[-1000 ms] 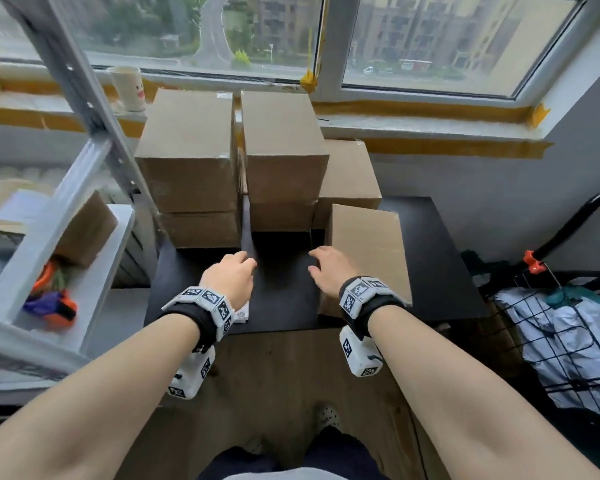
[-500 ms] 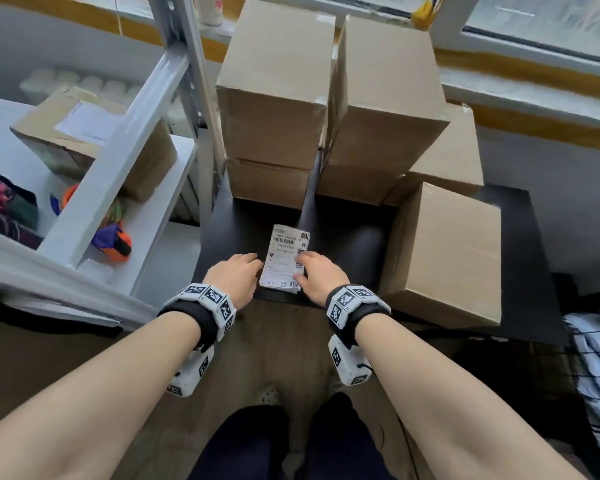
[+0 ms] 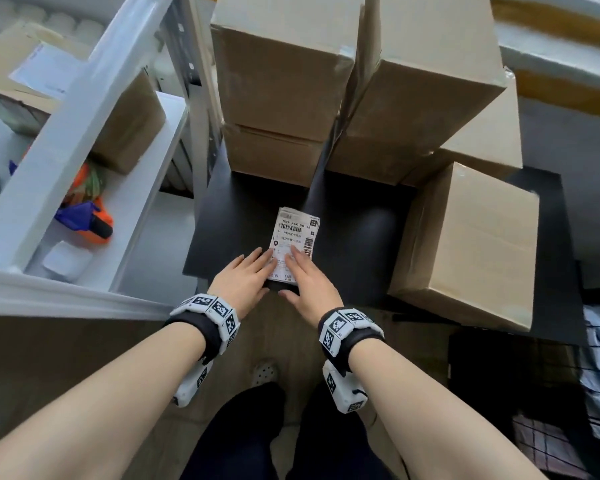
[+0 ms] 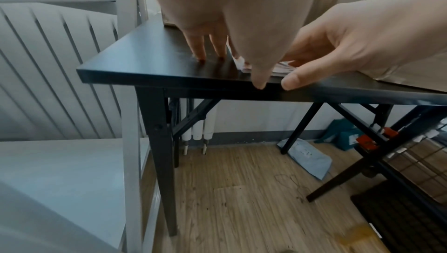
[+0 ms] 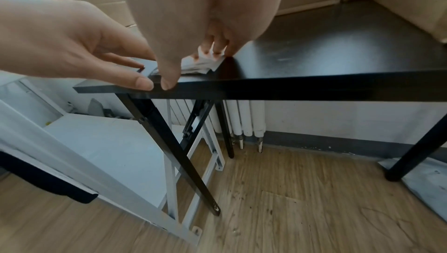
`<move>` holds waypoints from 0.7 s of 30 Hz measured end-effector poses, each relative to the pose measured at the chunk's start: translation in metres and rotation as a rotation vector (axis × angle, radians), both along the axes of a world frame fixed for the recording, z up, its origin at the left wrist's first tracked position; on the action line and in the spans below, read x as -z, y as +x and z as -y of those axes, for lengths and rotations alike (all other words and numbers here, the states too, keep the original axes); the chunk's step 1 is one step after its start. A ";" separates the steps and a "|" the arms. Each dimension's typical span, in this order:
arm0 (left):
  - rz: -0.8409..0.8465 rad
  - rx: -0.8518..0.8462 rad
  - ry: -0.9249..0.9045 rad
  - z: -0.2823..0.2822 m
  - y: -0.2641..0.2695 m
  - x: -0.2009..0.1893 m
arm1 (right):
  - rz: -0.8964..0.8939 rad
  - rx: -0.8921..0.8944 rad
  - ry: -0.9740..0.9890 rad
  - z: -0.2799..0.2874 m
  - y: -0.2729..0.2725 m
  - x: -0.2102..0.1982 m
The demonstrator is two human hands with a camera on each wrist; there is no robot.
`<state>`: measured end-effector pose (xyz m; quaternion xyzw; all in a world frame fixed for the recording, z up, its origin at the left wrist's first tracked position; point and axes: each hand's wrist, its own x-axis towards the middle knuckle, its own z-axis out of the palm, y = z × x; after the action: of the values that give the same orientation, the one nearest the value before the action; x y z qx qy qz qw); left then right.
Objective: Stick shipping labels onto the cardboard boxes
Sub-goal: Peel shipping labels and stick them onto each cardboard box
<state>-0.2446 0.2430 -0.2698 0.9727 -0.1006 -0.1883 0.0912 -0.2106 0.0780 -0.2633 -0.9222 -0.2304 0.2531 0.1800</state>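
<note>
So both hands, left hand and right hand, lie with fingers straight on the label stack at the frame's middle, near the table edge, probably pinning it to peel one off for the boxes.

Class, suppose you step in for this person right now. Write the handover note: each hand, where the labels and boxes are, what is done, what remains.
Left hand: open, fingers flat on the near left of the label stack.
Right hand: open, fingers flat on the stack's near right, thumb at the table edge.
The stack lies on the black table near its front edge.
Cardboard boxes are piled behind; a single box sits to the right.
Done: no label visible on any table box.
Left: peel a label, stick it, repeat for each box.
</note>
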 end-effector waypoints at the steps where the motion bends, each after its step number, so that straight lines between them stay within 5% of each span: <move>1: 0.009 -0.001 -0.007 0.001 -0.002 0.001 | 0.006 -0.006 0.003 0.002 -0.002 0.001; 12: 0.226 0.108 -0.013 0.011 -0.009 0.003 | 0.030 -0.054 0.012 0.022 -0.008 -0.007; 21: 0.226 0.054 -0.048 0.020 -0.007 -0.006 | 0.037 -0.073 -0.012 0.023 -0.006 -0.014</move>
<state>-0.2520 0.2234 -0.2642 0.9822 -0.1410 -0.0773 0.0975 -0.2170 0.0546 -0.2497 -0.9188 -0.2657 0.2435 0.1610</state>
